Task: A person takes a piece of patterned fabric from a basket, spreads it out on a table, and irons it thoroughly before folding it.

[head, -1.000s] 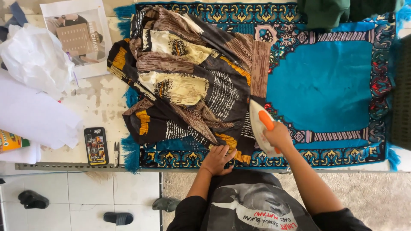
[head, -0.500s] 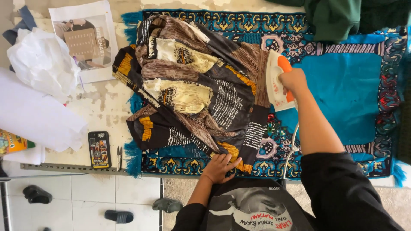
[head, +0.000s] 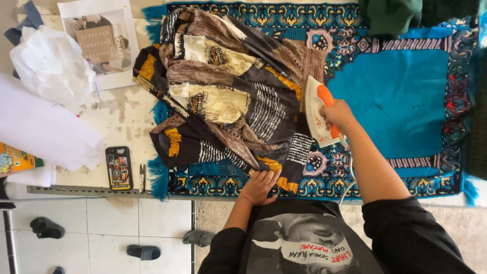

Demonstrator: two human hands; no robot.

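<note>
Iron, white with an orange handle, sits at the right edge of the patterned brown garment, right hand closed around the handle. Left hand lies flat, fingers spread, pinning the garment's near hem. Blue mat to the right of the iron is bare. Phone and small scissors lie just off the mat's left fringe.
</note>
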